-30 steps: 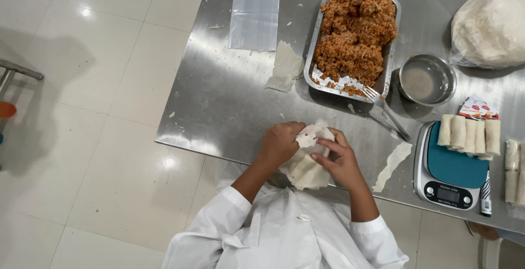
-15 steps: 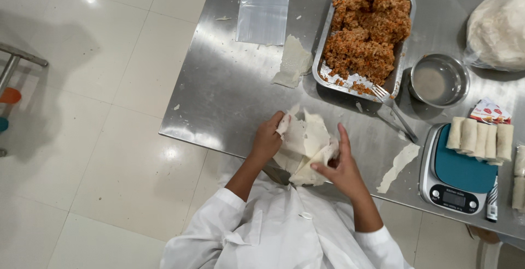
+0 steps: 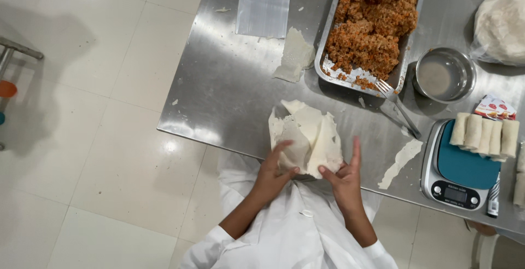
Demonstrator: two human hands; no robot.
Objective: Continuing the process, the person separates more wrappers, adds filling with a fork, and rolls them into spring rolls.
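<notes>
- The person's left hand [image 3: 272, 171] grips the near left edge of a stack of thin, pale, floppy pastry wrapper sheets [image 3: 307, 138]; its fingers [image 3: 282, 148] curl over the top sheet, thumb pinching from below.
- The right hand [image 3: 344, 177] is at the stack's near right corner, thumb and lower fingers pinching the edge, one finger [image 3: 355, 150] pointing straight up away from the body.
- The stack lies directly ahead of both hands at the near edge of the shiny steel counter [image 3: 229, 94], its long axis running away from the person; the hands are equally close.
- To the right, a grey digital scale with a teal top [image 3: 462, 173] carries a row of pale rolled wrappers [image 3: 484, 134].
- Farther off are a rectangular metal tray of orange-brown crumbly filling [image 3: 369, 28], a metal fork [image 3: 396, 105] and a small round steel bowl [image 3: 443, 75].
</notes>
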